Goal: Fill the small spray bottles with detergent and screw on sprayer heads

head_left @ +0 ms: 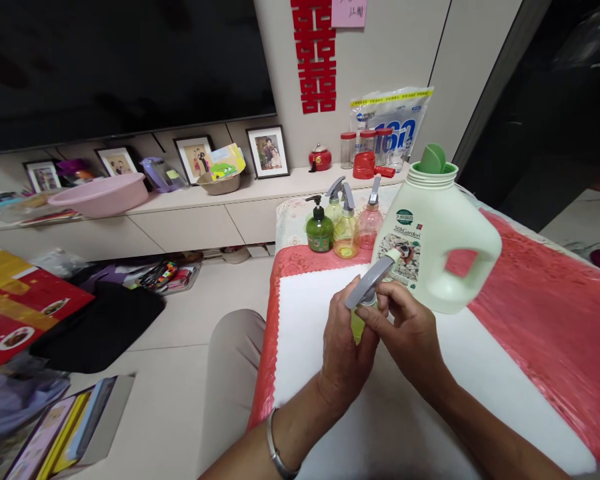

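Note:
A small yellow-green spray bottle [357, 325] with a grey spray head [370, 281] is between my hands, over the white mat. My left hand [344, 347] is wrapped around the bottle's body and hides most of it. At the neck, just under the spray head, my right hand [407, 328] grips the collar with thumb and fingers. The large pale green detergent jug [443, 227] stands right behind, a green cap [432, 159] resting in its mouth. To its left are a yellow spray bottle [347, 235], a pink spray bottle [370, 225] and a green pump bottle [320, 230].
The white mat [300, 313] lies on a red-covered table [540, 287]. A low cabinet [190, 223] behind carries framed photos, a pink basin [100, 195], red-lidded jars [349, 150] and a red pot [320, 158]. Boxes and bags cover the floor at left.

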The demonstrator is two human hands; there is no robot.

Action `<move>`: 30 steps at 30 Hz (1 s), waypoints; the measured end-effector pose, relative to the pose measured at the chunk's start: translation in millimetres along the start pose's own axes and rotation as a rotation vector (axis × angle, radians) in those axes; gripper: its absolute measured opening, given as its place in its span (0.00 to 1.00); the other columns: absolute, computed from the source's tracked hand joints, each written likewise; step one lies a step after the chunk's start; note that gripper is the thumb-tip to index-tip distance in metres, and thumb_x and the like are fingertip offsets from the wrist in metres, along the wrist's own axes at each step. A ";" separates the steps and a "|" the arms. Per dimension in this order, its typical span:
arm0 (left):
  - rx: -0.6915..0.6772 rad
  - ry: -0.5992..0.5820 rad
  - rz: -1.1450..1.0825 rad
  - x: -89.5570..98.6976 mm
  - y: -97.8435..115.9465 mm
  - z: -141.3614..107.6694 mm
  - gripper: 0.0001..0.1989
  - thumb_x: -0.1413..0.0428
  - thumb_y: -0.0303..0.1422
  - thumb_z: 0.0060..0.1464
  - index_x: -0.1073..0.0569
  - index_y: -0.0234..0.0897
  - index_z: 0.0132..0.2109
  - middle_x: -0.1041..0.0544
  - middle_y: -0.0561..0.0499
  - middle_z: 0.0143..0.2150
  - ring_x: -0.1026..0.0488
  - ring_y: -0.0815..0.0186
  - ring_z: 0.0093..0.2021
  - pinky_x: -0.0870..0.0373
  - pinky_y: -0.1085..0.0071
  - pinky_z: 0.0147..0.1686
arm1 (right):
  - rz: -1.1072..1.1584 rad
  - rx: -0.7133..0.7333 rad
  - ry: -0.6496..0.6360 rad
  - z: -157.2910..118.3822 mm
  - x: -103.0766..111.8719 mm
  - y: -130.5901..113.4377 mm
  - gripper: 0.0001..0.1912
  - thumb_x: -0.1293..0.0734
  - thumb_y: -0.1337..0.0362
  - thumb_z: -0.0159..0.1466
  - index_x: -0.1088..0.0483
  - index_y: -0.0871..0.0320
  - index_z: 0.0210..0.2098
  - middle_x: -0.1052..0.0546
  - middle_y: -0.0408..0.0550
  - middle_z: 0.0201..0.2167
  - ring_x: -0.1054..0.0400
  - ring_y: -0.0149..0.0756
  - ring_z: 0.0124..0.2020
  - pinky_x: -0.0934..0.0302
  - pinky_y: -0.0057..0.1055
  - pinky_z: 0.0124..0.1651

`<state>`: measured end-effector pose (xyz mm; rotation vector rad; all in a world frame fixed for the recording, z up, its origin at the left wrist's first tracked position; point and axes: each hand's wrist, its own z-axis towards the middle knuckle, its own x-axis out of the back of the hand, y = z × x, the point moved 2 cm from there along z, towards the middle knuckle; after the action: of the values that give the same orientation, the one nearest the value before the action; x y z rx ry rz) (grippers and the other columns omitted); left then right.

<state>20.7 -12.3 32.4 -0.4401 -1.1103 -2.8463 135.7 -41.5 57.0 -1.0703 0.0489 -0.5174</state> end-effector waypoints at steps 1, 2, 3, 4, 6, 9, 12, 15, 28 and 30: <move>-0.004 0.004 0.000 -0.1 -0.1 0.1 0.24 0.49 0.34 0.67 0.43 0.40 0.67 0.28 0.39 0.58 0.28 0.55 0.56 0.27 0.56 0.53 | 0.010 0.006 -0.019 -0.5 -0.2 -1.0 0.08 0.30 0.60 0.67 0.30 0.57 0.41 0.40 0.40 0.31 0.42 0.24 0.33 0.45 0.22 0.38; -0.004 0.005 0.000 -0.3 -0.2 0.2 0.24 0.49 0.34 0.67 0.43 0.41 0.67 0.27 0.39 0.58 0.27 0.55 0.56 0.27 0.56 0.53 | 0.018 0.014 -0.045 -0.7 0.0 -2.2 0.07 0.32 0.60 0.68 0.30 0.57 0.42 0.39 0.41 0.31 0.42 0.25 0.34 0.44 0.22 0.39; 0.001 0.004 -0.001 -0.5 -0.4 0.1 0.24 0.49 0.33 0.66 0.43 0.40 0.67 0.27 0.39 0.58 0.27 0.55 0.56 0.27 0.57 0.53 | 0.026 0.020 -0.071 -0.7 0.6 -3.4 0.07 0.33 0.59 0.69 0.30 0.57 0.42 0.39 0.41 0.32 0.42 0.25 0.35 0.44 0.21 0.39; 0.005 0.003 -0.002 -0.7 -0.6 0.0 0.24 0.49 0.32 0.66 0.43 0.40 0.66 0.27 0.39 0.58 0.27 0.56 0.56 0.27 0.57 0.53 | 0.035 0.021 -0.095 -0.4 1.4 -4.4 0.08 0.35 0.59 0.71 0.30 0.57 0.41 0.39 0.42 0.33 0.42 0.26 0.36 0.44 0.21 0.40; 0.008 -0.002 -0.003 -0.9 -0.8 -0.4 0.24 0.49 0.31 0.66 0.42 0.40 0.66 0.28 0.39 0.58 0.28 0.55 0.56 0.27 0.57 0.53 | 0.050 0.006 -0.119 0.6 2.8 -5.4 0.10 0.37 0.59 0.72 0.30 0.58 0.38 0.38 0.43 0.33 0.42 0.26 0.36 0.44 0.21 0.40; 0.000 0.002 0.000 -0.6 -0.5 -0.4 0.24 0.49 0.31 0.65 0.42 0.39 0.66 0.27 0.39 0.56 0.28 0.56 0.56 0.28 0.56 0.53 | 0.058 -0.016 -0.087 1.7 2.6 -5.0 0.10 0.35 0.58 0.70 0.30 0.59 0.36 0.38 0.42 0.31 0.42 0.26 0.35 0.45 0.22 0.39; 0.003 0.010 0.004 0.1 0.3 0.3 0.23 0.49 0.31 0.65 0.40 0.39 0.65 0.27 0.40 0.54 0.27 0.56 0.54 0.27 0.57 0.52 | 0.063 -0.033 -0.010 0.8 -0.6 -3.5 0.11 0.31 0.60 0.66 0.33 0.60 0.33 0.40 0.41 0.29 0.44 0.25 0.32 0.47 0.22 0.36; 0.003 0.006 0.024 0.4 1.7 1.3 0.22 0.49 0.32 0.66 0.40 0.39 0.64 0.26 0.40 0.54 0.27 0.56 0.53 0.27 0.57 0.51 | 0.063 -0.058 0.033 -1.2 -3.6 -2.1 0.14 0.31 0.62 0.65 0.39 0.61 0.29 0.42 0.40 0.28 0.46 0.25 0.31 0.49 0.22 0.34; 0.004 0.005 0.000 -0.4 2.0 -0.9 0.21 0.49 0.32 0.66 0.39 0.40 0.64 0.26 0.41 0.53 0.27 0.55 0.52 0.27 0.56 0.50 | 0.073 -0.122 -0.044 -1.1 1.0 -0.9 0.19 0.29 0.59 0.62 0.41 0.62 0.27 0.41 0.40 0.27 0.45 0.26 0.30 0.49 0.23 0.34; 0.011 0.007 -0.003 -0.5 1.3 -1.6 0.23 0.48 0.32 0.65 0.40 0.39 0.65 0.27 0.40 0.54 0.28 0.55 0.53 0.27 0.56 0.50 | 0.067 -0.133 -0.016 -1.1 -0.5 -2.6 0.21 0.29 0.59 0.61 0.45 0.62 0.25 0.42 0.40 0.26 0.47 0.25 0.29 0.51 0.23 0.32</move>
<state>21.1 -14.4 32.0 -0.4278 -1.1261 -2.8404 133.9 -43.1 58.6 -1.1991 0.1059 -0.4495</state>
